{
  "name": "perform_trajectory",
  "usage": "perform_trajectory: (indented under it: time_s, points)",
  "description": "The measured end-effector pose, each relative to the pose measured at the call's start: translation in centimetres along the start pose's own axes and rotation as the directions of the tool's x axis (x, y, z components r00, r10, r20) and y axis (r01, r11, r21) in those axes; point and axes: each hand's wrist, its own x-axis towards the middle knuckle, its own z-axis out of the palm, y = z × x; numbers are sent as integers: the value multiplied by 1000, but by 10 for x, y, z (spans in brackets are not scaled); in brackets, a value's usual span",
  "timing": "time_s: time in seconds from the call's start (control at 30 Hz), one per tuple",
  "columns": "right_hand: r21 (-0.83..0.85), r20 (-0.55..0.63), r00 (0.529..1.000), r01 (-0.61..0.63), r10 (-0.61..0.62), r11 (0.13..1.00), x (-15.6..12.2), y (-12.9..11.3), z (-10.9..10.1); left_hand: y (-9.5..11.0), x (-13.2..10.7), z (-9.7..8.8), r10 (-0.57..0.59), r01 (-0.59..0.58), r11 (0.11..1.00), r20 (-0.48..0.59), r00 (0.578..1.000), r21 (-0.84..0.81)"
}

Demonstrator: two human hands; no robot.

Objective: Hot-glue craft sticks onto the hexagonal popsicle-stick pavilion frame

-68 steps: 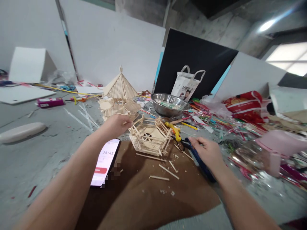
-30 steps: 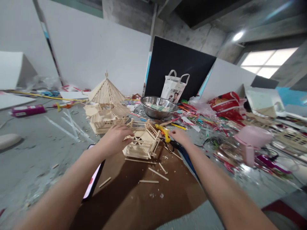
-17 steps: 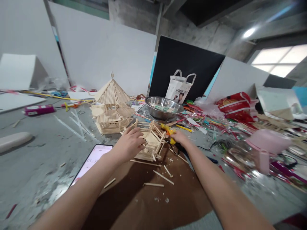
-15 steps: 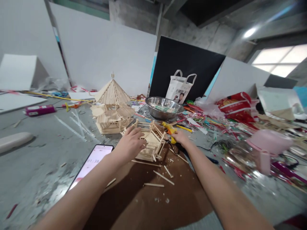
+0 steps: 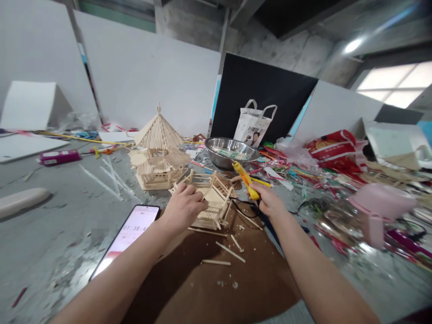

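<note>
My left hand (image 5: 186,208) lies over the left side of a small wooden stick model (image 5: 216,204), its fingers curled onto the frame and partly hiding it. Closed around a yellow hot glue gun (image 5: 248,182), my right hand (image 5: 270,200) is just right of that model. The gun's nozzle end points up and away, apart from the sticks. Behind stands a taller stick pavilion (image 5: 158,153) with a pointed roof. Loose sticks (image 5: 230,251) and crumbs are scattered on the brown board (image 5: 216,288) in front.
A phone (image 5: 130,236) showing a timer lies by my left forearm. Behind are a steel bowl (image 5: 214,157) and a white bag (image 5: 251,126). On the right sit a pink-topped container (image 5: 381,200), a red bag (image 5: 334,146) and clutter. Clear glue sticks (image 5: 101,182) lie left.
My right hand has drawn back toward me and to the right with the glue gun, away from the model. My left hand stays on the model, its fingers more curled.
</note>
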Motion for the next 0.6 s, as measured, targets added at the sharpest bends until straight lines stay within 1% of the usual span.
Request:
perform_trajectory:
  time_s: [0.1,0.2,0.23,0.3,0.37,0.4,0.43,0.47,0.5,0.53,0.57,0.6]
  points:
    - [195,62,988,-149,140,969,-7,-11,1,0,-1,2,21,-21,1000,-35,999,-14]
    - [325,129,971,-232,201,917,-13,-22,3,-1,-1,5,28,-31,999,-59,998,-42]
    - [380,159,963,-262,217,887,-14,-26,5,-2,-1,6,24,-28,998,-65,998,-58]
    - [511,232,940,-338,251,791,-17,-33,7,-3,0,6,9,-18,994,-83,997,-107]
    - [618,295,918,-394,264,680,-20,-41,10,-4,1,5,-36,15,983,-110,993,-184]
    - [645,310,917,-396,250,654,-21,-45,11,-5,2,3,-75,44,970,-122,990,-237]
    - [652,307,926,-373,220,660,-22,-49,12,-5,3,0,-130,87,950,-129,983,-299]
    - [650,297,938,-337,180,681,-23,-54,14,-6,3,-3,-201,143,919,-124,972,-368]
    - [642,285,949,-294,136,708,-25,-59,15,-6,4,-6,-288,213,868,-104,952,-449]
    - [629,276,956,-255,96,735,-27,-64,16,-7,5,-9,-386,293,789,-65,920,-540]
    - [608,268,961,-222,67,762,-28,-70,18,-8,6,-12,-482,368,676,-5,876,-638]
    - [581,266,963,-199,47,789,-31,-75,19,-9,7,-15,-567,422,526,64,821,-738]
